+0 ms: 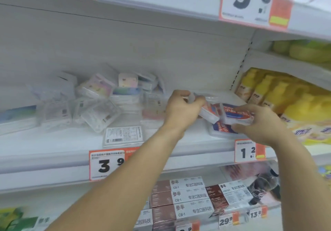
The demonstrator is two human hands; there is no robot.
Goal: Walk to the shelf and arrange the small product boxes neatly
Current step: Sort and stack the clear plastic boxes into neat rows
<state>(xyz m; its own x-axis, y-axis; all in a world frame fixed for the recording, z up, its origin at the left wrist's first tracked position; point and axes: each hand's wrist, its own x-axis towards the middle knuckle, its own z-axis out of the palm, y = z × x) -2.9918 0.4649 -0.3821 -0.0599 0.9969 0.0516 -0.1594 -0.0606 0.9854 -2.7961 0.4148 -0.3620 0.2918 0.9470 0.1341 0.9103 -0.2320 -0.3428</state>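
Red-and-blue boxes: small clear-cased product boxes with red-and-blue labels (232, 116) lie in a loose pile at the right end of the middle shelf (197, 144), just above the 1.2 price tag (246, 150); one lies flat on the shelf under the others.
Left hand: the left hand (182, 105) has its fingers curled over a tilted box (209, 111) at the left of the pile, gripping it from above.
Right hand: the right hand (259, 121) pinches the front edge of the top box, thumb on the label, fingers underneath.
Handling: the boxes look light, stiff and smooth-sided, likely to slide on each other; holding them by the short edges, not the glossy faces, should give a surer hold.
Pale boxes: a jumble of translucent pastel boxes (100, 98) sits to the left, well apart from the hands, some tipped on edge, one lying flat near the front (123, 136).
Neighbours: yellow packs (279, 94) stand just right of the pile.
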